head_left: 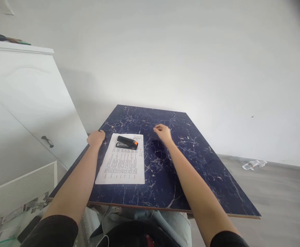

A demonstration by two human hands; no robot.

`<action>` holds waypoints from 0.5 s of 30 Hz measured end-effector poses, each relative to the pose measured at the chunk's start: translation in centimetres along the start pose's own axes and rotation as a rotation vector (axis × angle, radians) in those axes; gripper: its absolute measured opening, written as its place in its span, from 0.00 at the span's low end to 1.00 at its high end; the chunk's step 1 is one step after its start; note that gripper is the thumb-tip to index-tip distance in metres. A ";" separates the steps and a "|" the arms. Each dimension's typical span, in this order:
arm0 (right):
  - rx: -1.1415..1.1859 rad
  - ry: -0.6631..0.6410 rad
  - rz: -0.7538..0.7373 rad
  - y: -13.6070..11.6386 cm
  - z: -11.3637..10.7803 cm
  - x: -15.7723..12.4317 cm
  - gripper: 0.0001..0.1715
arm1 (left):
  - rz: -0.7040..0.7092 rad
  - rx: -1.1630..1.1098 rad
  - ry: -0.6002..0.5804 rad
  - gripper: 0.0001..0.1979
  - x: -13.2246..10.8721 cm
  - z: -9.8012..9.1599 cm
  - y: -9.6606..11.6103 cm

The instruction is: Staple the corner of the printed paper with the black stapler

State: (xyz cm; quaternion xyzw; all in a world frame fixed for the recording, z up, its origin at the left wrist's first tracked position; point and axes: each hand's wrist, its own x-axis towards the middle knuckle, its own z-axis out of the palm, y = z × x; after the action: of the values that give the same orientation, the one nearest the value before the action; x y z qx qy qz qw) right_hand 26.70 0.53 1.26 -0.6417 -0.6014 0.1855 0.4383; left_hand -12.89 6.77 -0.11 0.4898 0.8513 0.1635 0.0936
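A dark blue marbled board (181, 171) lies across my lap as a work surface. On its left half rests a printed sheet of paper (124, 164), and a black stapler with an orange end (127, 142) sits on the sheet's top edge. My left hand (96, 138) grips the board's left edge, fingers curled over it. My right hand (162, 132) hovers above the board right of the stapler, fingers loosely curled with nothing visible in them. A small dark object (187, 138) lies on the board further right.
A white cabinet (23, 103) with a dark handle (47, 141) stands close on the left, a low shelf with papers (16, 212) below it. A white wall is behind the board. A crumpled plastic bottle (253, 165) lies on the grey floor at right.
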 end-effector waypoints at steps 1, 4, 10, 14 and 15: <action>-0.102 0.116 0.056 1.7 -2.1 0.2 0.10 | 0.001 0.000 0.000 0.28 -0.1 -0.1 0.0; -0.421 0.449 0.208 6.8 -7.5 -0.6 0.16 | -0.002 0.000 -0.004 0.29 -0.3 -0.2 0.1; -0.585 0.404 0.313 11.8 -10.7 -1.6 0.21 | -0.004 0.006 -0.011 0.28 -0.6 -0.3 0.1; -0.540 0.294 0.203 10.8 -9.2 -1.1 0.18 | 0.000 -0.005 -0.012 0.28 -0.6 -0.3 0.1; -0.529 0.270 0.175 10.4 -8.6 -0.9 0.17 | 0.000 -0.011 -0.012 0.28 -0.6 -0.3 0.1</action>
State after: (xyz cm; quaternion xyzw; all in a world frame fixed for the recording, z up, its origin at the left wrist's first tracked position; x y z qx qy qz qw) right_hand 39.40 -2.10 -2.47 -0.8016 -0.5078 -0.0273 0.3145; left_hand -12.61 6.24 0.17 0.4903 0.8497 0.1652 0.1014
